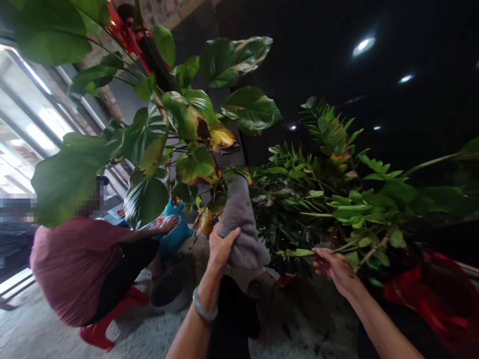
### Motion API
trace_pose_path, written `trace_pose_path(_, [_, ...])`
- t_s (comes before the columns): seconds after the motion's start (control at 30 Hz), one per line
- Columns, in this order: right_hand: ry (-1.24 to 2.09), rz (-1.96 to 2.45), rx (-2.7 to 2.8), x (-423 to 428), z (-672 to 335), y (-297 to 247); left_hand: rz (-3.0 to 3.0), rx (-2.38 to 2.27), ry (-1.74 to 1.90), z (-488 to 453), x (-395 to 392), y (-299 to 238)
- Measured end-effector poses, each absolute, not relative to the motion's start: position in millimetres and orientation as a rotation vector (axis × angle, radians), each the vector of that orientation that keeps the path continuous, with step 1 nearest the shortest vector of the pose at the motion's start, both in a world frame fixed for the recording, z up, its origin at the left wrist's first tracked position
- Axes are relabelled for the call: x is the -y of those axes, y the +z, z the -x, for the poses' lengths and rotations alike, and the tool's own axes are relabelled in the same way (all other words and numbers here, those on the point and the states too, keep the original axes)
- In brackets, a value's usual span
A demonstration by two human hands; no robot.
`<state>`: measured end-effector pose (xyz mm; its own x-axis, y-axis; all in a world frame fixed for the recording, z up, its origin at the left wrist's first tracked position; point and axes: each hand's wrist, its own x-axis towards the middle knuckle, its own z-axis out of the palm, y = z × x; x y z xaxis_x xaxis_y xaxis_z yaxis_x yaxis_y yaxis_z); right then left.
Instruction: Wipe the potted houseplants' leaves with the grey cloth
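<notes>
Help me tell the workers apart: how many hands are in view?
3. The left hand grips a grey cloth; the right hand pinches a leaf; a co-worker's hand rests on a teal object. Their other hand is hidden.

big-leaf plant (pixel 179 119) far left; narrow-leaf plant (pixel 329 199) right of it. cloth (pixel 241 224) between them, in left hand (pixel 220 247). stem (pixel 368 255) in right hand (pixel 335 267), right. person (pixel 78 264) near left, possibly pot (pixel 170 291) beside.

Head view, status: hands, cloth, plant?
Left hand grips grey cloth among large leaves. Right hand pinches leafy stem. Crouching person at left, apart.
</notes>
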<state>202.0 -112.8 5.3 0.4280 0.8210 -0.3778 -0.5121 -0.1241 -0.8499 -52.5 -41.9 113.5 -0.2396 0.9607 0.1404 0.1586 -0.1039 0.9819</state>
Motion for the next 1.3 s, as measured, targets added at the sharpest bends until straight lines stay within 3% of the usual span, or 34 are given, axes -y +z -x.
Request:
trace_pose_path(0.2, [1.155,1.233,0.330,116,-202,3,-1.405,-1.279,0.867,66,86,88])
trace_pose_path(0.37, [1.145,1.214,0.334,118,-203,4,-1.304,-1.089,1.111,74,88,130])
trace_pose_path(0.5, [1.155,1.231,0.320,116,-200,8,-1.233,-1.130,1.284,50,68,125])
trace_pose_path(0.73, [1.159,1.236,0.316,120,-203,12,-1.657,-1.171,0.808,27,70,87])
trace_pose_path(0.93, [1.174,1.216,0.333,119,-207,14,-1.609,-1.053,1.366,-1,40,156])
trace_pose_path(1.03, [1.165,1.210,0.326,115,-206,11,-1.565,-1.002,1.457,-27,16,164])
trace_pose_path(1.3, [1.167,1.194,0.289,118,-204,8,-1.492,-1.049,0.789,-6,45,99])
